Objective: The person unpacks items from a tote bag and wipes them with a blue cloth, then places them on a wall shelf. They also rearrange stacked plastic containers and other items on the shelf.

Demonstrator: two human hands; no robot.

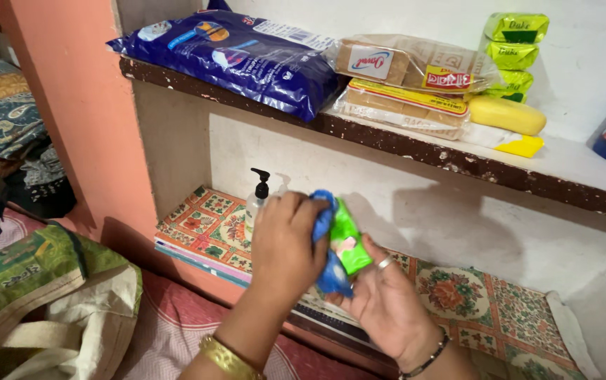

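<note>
In front of the lower shelf, my right hand [387, 302], with a ring and a dark bracelet, holds a small bright green packet [349, 243] from below. My left hand [285, 246], with a gold bangle on the wrist, presses a blue cloth [330, 276] against the packet. The cloth wraps around the packet's left side and hangs below it. Part of the packet is hidden by the cloth and my fingers.
A clear pump bottle [256, 200] stands on the floral shelf liner [201, 225]. The upper shelf [401, 144] holds a large blue bag [247, 60], wrapped tan packs [405, 77], a yellow bar [507, 114] and stacked green packets [516, 49]. A cloth bag [35, 288] lies lower left.
</note>
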